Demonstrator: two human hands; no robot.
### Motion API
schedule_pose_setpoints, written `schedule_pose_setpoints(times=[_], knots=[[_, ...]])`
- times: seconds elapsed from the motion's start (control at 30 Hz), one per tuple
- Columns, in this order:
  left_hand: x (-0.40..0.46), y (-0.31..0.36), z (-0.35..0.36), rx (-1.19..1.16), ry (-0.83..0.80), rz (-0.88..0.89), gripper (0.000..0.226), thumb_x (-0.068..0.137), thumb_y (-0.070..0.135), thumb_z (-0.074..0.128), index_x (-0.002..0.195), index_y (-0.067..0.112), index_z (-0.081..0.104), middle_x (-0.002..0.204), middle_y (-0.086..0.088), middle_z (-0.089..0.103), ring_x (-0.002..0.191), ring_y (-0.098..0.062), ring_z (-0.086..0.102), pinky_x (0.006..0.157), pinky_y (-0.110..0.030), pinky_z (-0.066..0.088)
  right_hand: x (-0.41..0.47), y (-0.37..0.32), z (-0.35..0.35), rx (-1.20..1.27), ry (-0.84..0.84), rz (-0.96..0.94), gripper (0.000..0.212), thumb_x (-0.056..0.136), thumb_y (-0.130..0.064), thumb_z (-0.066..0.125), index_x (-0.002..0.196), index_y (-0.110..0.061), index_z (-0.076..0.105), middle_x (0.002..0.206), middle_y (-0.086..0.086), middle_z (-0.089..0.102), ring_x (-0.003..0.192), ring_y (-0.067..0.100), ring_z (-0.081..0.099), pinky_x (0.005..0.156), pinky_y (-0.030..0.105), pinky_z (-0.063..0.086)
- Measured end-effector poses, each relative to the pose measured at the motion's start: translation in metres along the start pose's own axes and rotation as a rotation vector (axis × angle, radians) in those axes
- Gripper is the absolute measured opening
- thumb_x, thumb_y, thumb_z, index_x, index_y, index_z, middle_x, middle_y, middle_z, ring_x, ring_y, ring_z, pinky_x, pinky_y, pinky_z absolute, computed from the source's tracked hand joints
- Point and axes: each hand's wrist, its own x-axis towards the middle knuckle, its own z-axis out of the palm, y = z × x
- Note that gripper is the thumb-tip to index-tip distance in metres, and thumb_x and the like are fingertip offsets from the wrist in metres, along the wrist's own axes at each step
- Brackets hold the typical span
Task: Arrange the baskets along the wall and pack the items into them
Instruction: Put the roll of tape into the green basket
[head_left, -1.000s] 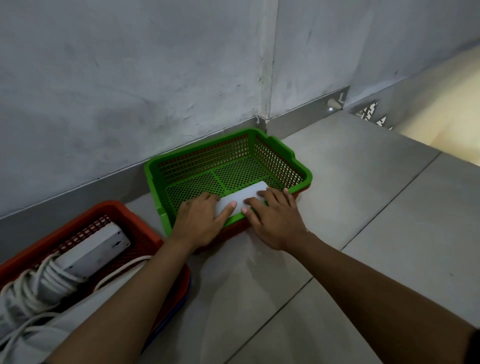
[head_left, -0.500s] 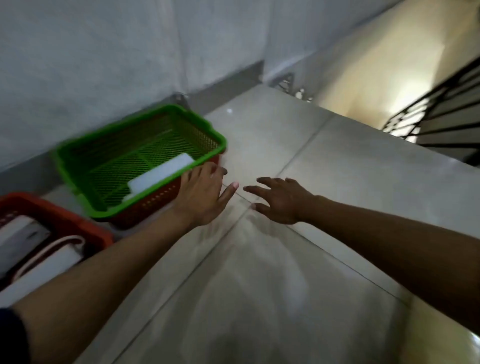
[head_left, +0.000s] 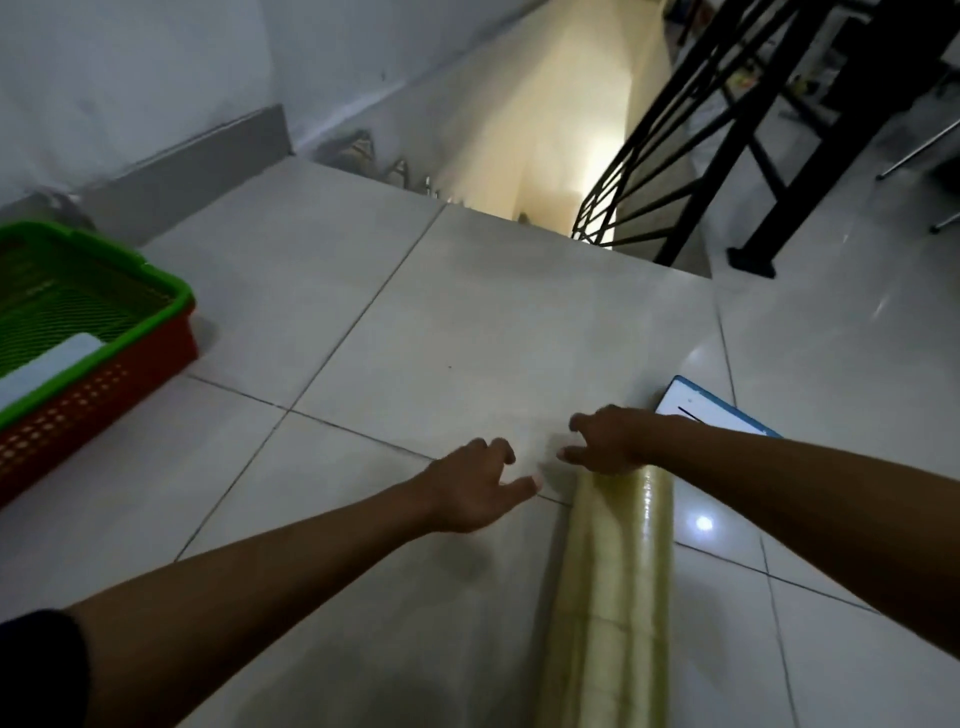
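Both hands reach for roll, nothing gripped yet.
Left hand (head_left: 475, 486) and right hand (head_left: 605, 439) spread open, empty, above far end of long film roll (head_left: 618, 571) at 5 o'clock; green basket (head_left: 98, 306) at 9 o'clock. Risk: roll looks slick, may roll toward stairwell (head_left: 566, 130) at 12 o'clock.

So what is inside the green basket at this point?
A flat white item lies along the near rim inside the green basket, which is nested in a red basket. The rest of the visible mesh floor looks bare; the basket's left part is cut off by the frame.
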Motion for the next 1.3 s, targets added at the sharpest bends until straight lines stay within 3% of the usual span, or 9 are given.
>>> schedule_pose_setpoints(times=[0.1, 0.23, 0.33, 0.5, 0.67, 0.8, 0.93, 1.13, 1.3], knots=[[0.005, 0.005, 0.012, -0.005, -0.058, 0.018, 0.062, 0.088, 0.06, 0.041, 0.129, 0.014, 0.043, 0.127, -0.015, 0.054, 0.113, -0.024, 0.053, 0.091, -0.035, 0.044, 0.004, 0.008, 0.016, 0.024, -0.009, 0.017, 0.062, 0.09, -0.056, 0.048, 0.127, -0.007, 0.047, 0.13, 0.015, 0.055, 0.116, 0.029, 0.053, 0.087, 0.034, 0.045], [0.007, -0.001, 0.012, -0.081, -0.121, -0.065, 0.06, 0.089, 0.061, 0.039, 0.127, 0.015, 0.046, 0.128, -0.01, 0.056, 0.111, -0.021, 0.053, 0.089, -0.032, 0.044, 0.017, 0.014, 0.015, 0.172, 0.098, 0.045, 0.054, 0.079, -0.055, 0.064, 0.101, -0.007, 0.054, 0.11, 0.01, 0.06, 0.1, 0.026, 0.057, 0.072, 0.031, 0.043], [0.003, -0.009, 0.004, -0.126, -0.115, -0.123, 0.056, 0.088, 0.062, 0.039, 0.121, 0.018, 0.05, 0.13, -0.007, 0.056, 0.109, -0.02, 0.053, 0.086, -0.03, 0.043, 0.021, 0.002, 0.003, 0.268, 0.211, 0.012, 0.045, 0.071, -0.054, 0.069, 0.067, -0.019, 0.041, 0.079, -0.001, 0.053, 0.077, 0.02, 0.053, 0.063, 0.029, 0.041], [-0.014, -0.022, -0.016, -0.236, -0.079, -0.22, 0.061, 0.089, 0.064, 0.031, 0.12, 0.017, 0.052, 0.123, -0.007, 0.059, 0.105, -0.022, 0.058, 0.085, -0.031, 0.044, 0.014, -0.046, -0.056, 0.317, 0.461, -0.152, 0.043, 0.064, -0.046, 0.07, 0.052, -0.018, 0.04, 0.053, -0.003, 0.045, 0.053, 0.017, 0.049, 0.047, 0.022, 0.03], [-0.035, -0.033, -0.043, -0.558, -0.015, -0.337, 0.073, 0.085, 0.072, 0.02, 0.128, 0.02, 0.048, 0.124, -0.006, 0.058, 0.107, -0.022, 0.059, 0.097, -0.038, 0.046, -0.01, -0.092, -0.138, 0.257, 0.842, -0.285, 0.048, 0.068, -0.051, 0.067, 0.05, -0.021, 0.035, 0.053, -0.007, 0.037, 0.061, 0.022, 0.049, 0.056, 0.027, 0.034], [-0.048, -0.052, -0.068, -0.807, 0.237, -0.41, 0.072, 0.085, 0.071, 0.017, 0.136, 0.025, 0.039, 0.132, -0.01, 0.052, 0.113, -0.026, 0.056, 0.098, -0.04, 0.045, -0.031, -0.127, -0.165, 0.273, 1.179, -0.408, 0.046, 0.075, -0.049, 0.062, 0.051, -0.016, 0.042, 0.047, -0.004, 0.039, 0.051, 0.021, 0.046, 0.052, 0.025, 0.031], [-0.064, -0.084, -0.095, -1.012, 0.476, -0.484, 0.073, 0.089, 0.068, 0.015, 0.14, 0.021, 0.037, 0.141, -0.016, 0.046, 0.121, -0.032, 0.051, 0.098, -0.041, 0.043, -0.035, -0.161, -0.156, 0.172, 1.451, -0.59, 0.037, 0.078, -0.044, 0.068, 0.061, -0.013, 0.059, 0.049, 0.005, 0.055, 0.042, 0.018, 0.045, 0.045, 0.024, 0.037], [-0.084, -0.118, -0.096, -1.085, 0.574, -0.542, 0.078, 0.086, 0.073, 0.017, 0.127, 0.016, 0.05, 0.114, -0.01, 0.059, 0.095, -0.023, 0.058, 0.086, -0.036, 0.045, -0.031, -0.202, -0.142, 0.1, 1.52, -0.785, 0.034, 0.078, -0.044, 0.068, 0.064, -0.014, 0.065, 0.049, 0.002, 0.06, 0.04, 0.014, 0.051, 0.042, 0.021, 0.041], [-0.087, -0.129, -0.086, -1.08, 0.465, -0.641, 0.077, 0.087, 0.071, 0.016, 0.131, 0.017, 0.049, 0.13, -0.016, 0.055, 0.095, -0.024, 0.057, 0.09, -0.036, 0.047, -0.04, -0.23, -0.139, 0.114, 1.516, -0.544, 0.028, 0.071, -0.039, 0.07, 0.071, -0.011, 0.068, 0.058, 0.006, 0.068, 0.052, 0.02, 0.062, 0.055, 0.029, 0.053]])
